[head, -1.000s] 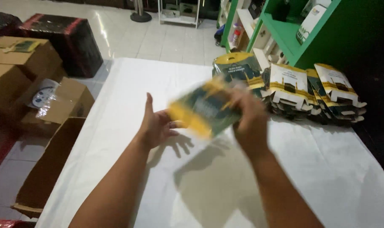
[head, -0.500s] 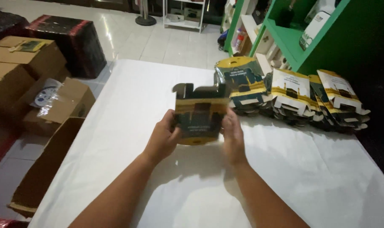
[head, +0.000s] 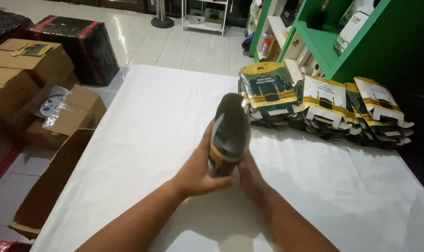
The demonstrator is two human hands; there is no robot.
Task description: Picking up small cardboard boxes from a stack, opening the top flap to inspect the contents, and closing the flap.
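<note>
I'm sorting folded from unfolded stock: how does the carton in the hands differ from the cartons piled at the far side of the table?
The held carton stands upright, edge-on to the camera, between the left hand and right hand; the piled cartons lie flat, overlapping one another on the white table. The held carton is blurred, while the piled cartons show clear printed faces and open tabs. Both share dark and yellow printing.
</note>
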